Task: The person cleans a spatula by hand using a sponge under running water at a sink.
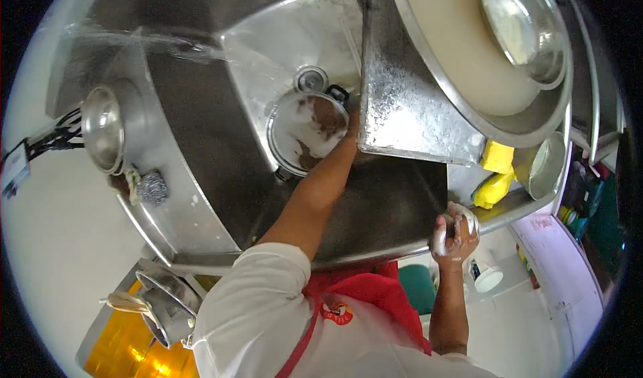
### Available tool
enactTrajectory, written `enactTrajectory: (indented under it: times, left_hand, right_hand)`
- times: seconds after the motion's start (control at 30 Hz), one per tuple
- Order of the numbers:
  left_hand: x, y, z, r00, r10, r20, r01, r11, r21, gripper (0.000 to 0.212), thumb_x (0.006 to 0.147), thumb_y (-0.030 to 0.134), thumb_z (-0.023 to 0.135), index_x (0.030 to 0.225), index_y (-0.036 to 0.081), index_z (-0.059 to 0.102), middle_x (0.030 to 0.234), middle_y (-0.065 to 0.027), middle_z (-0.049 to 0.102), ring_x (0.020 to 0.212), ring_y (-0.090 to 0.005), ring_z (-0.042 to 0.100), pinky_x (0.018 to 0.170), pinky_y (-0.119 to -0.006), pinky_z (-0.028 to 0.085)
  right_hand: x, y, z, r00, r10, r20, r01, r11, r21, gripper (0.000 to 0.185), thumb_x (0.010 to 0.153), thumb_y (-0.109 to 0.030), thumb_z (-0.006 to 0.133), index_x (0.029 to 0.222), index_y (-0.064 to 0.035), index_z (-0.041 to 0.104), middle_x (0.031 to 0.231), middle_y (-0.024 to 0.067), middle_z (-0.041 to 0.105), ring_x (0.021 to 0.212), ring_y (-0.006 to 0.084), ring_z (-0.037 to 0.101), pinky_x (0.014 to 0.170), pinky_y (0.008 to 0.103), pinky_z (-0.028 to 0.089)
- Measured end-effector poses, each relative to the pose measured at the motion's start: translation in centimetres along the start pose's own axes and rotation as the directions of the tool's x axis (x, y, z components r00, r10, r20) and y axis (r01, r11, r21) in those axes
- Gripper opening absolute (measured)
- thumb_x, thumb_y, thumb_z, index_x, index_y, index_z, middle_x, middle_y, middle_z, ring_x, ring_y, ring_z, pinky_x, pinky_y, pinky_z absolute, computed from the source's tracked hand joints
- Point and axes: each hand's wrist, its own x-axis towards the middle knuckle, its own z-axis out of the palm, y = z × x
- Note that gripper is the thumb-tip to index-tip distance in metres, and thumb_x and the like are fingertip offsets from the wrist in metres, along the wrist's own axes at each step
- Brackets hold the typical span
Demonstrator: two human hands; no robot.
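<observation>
My left forearm (321, 192) reaches across the sink (382, 212). The hand at its end is mostly hidden behind the side of a metal box-like vessel (407, 96), so its grip does not show. Beside that wrist, a round pot (306, 131) with black side handles stands on the sink floor, white foam and brown patches inside it. Suds coat the fingers of my right hand (456, 234), which is curled over the sink's front rim (402, 253) on the right. Close to it lie a yellow sponge (495, 189) and a yellow block (497, 157).
A large basin (452, 96) of cloudy liquid, with a metal bowl (522, 26) in it, overhangs the right side. On the left ledge are another bowl (103, 129) and a steel-wool scrubber (151, 187). Metal pots (171, 297) stand at lower left. Water streams across the upper left.
</observation>
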Motion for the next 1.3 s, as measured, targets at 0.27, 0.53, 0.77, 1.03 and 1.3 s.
enactTrajectory:
  times: [0.27,0.53,0.77,1.03,1.3]
  left_hand:
    - [0.4,8.8,-19.5,0.957,-0.266,0.117,0.273,0.682,-0.679,0.045,0.078,0.008,0.056,0.122,0.01,0.049,0.109,-0.0098,0.057,0.093,-0.021,0.058,0.075,-0.034,0.05]
    - [2.4,15.2,-29.6,0.971,-0.237,-0.044,0.041,0.342,-0.939,0.025,0.085,0.022,0.052,0.102,0.004,0.056,0.1,-0.011,0.061,0.089,-0.0236,0.06,0.078,-0.038,0.05]
    - [-2.0,29.8,-29.7,0.811,-0.502,-0.3,0.379,0.842,-0.385,0.055,0.078,0.048,0.052,0.116,0.008,0.055,0.129,-0.0181,0.046,0.117,-0.0354,0.044,0.097,-0.046,0.036]
    - [-2.0,29.8,-33.6,0.843,0.2,-0.499,-0.455,0.758,-0.467,0.049,0.09,0.038,0.04,0.125,0.005,0.046,0.134,-0.0178,0.041,0.126,-0.0307,0.034,0.104,-0.04,0.024]
    - [-1.1,31.8,-34.7,0.862,0.107,-0.495,-0.399,0.745,-0.535,0.05,0.089,0.041,0.041,0.12,0.003,0.049,0.125,-0.0184,0.047,0.119,-0.0308,0.04,0.1,-0.039,0.028]
  right_hand:
    - [1.3,-1.2,-1.3,0.937,0.274,0.218,-0.282,0.959,0.004,0.024,0.077,-0.023,0.064,0.094,-0.0059,0.063,0.089,0.0118,0.062,0.078,0.0276,0.059,0.072,0.0378,0.045]
    - [15.6,-18.2,6.0,0.916,-0.076,0.394,-0.31,0.49,0.815,0.046,0.085,-0.024,0.056,0.128,-0.0112,0.045,0.117,0.0112,0.056,0.091,0.0192,0.058,0.077,0.0297,0.046]
    - [26.9,-24.7,8.3,0.918,0.005,0.397,-0.396,0.068,0.916,0.039,0.091,-0.018,0.044,0.127,-0.0048,0.042,0.118,0.0164,0.052,0.105,0.0272,0.053,0.09,0.0391,0.043]
    - [29.7,-32.7,1.3,0.766,-0.331,0.551,-0.515,0.197,0.834,0.068,0.088,-0.056,0.04,0.122,0.002,0.044,0.106,0.0157,0.054,0.093,0.0276,0.053,0.08,0.0397,0.044]
    - [29.5,-33.6,3.5,0.856,-0.285,0.43,-0.355,0.28,0.892,0.071,0.09,-0.057,0.025,0.13,-0.0009,0.041,0.13,0.0164,0.044,0.12,0.033,0.04,0.1,0.048,0.03]
